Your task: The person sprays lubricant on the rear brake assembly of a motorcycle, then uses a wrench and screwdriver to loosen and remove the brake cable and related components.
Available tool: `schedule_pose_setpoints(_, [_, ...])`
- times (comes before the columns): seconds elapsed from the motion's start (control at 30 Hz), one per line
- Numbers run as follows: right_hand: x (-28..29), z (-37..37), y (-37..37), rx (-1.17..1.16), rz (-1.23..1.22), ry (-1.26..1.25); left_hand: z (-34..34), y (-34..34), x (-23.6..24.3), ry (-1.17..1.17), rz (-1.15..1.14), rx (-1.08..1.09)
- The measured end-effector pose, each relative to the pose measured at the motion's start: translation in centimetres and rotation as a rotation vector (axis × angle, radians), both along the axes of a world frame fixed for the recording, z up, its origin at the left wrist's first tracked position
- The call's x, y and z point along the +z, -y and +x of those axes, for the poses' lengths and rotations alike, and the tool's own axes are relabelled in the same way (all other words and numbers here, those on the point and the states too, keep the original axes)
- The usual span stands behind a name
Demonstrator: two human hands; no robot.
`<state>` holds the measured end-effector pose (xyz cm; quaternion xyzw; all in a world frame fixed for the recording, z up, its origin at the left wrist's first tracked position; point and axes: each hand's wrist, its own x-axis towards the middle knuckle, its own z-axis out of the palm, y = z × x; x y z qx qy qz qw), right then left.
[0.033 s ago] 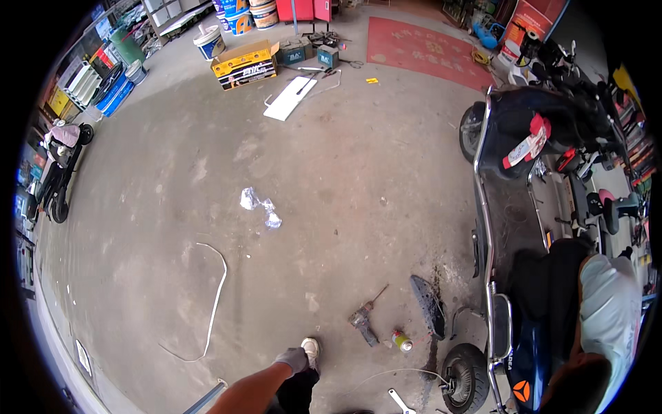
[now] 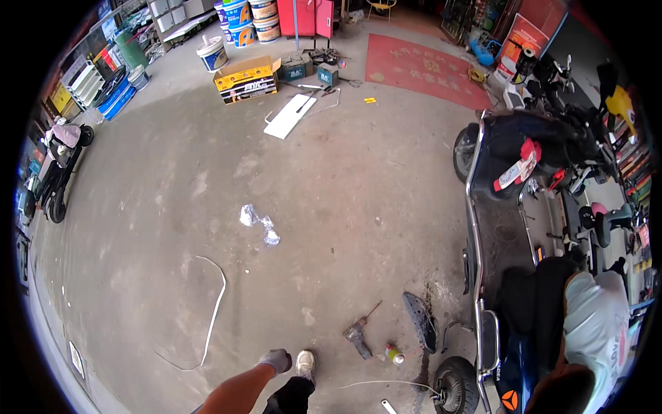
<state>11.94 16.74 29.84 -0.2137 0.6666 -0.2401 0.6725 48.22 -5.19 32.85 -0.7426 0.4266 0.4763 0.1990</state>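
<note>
My left hand (image 2: 277,360), in a grey glove, hangs low at the bottom of the view, beside my pale shoe (image 2: 305,364). Its fingers look loosely curled, and nothing shows in them. My right hand is out of the picture. Nearest on the concrete floor lie a cordless drill (image 2: 358,337) with a long bit, a spray can (image 2: 395,355) on its side and a dark elongated part (image 2: 420,321). The end of a wrench (image 2: 389,407) shows at the lower edge. A thin cable (image 2: 379,383) runs to the wheel (image 2: 456,386) of the tipped-over blue vehicle.
A person (image 2: 596,324) bends over the vehicle at right, beside its chrome rail (image 2: 473,207). A white strip (image 2: 218,303) and crumpled foil (image 2: 258,224) lie at left. Farther off are a white panel (image 2: 289,116), an open carton (image 2: 247,79) and a red mat (image 2: 427,71).
My view has tilted up slightly and shifted right. The gloved hand has moved left, from over my shoe to beside it. The blue-edged bar by my forearm and most of the wrench have left the picture.
</note>
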Motion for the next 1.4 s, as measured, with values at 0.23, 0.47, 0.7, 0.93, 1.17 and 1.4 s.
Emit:
schedule_pose_setpoints(0.23, [19.7,-1.2,32.6,0.203,-0.354,-0.080,21.7,16.6,21.6,0.291,-0.407,0.268])
schedule_pose_setpoints(0.47, [22.5,-5.2,46.4,0.233,-0.071,-0.318,23.9,31.0,27.5,-0.024,-0.710,0.387])
schedule_pose_setpoints(0.7, [18.5,1.3,68.8,0.630,0.389,-0.658,33.3,18.4,16.9,-0.275,-0.146,1.536])
schedule_pose_setpoints(0.93, [14.8,9.3,110.0,0.484,-0.134,-0.691,25.9,38.0,23.1,-0.292,0.084,1.477])
schedule_pose_setpoints(1.17, [30.7,34.7,146.6,0.410,-0.804,-0.112,29.2,56.1,18.2,-0.280,0.130,1.622])
schedule_pose_setpoints(1.4, [31.8,28.4,155.6,0.854,-0.442,-1.008,43.8,92.2,18.3,-0.338,-0.341,1.635])
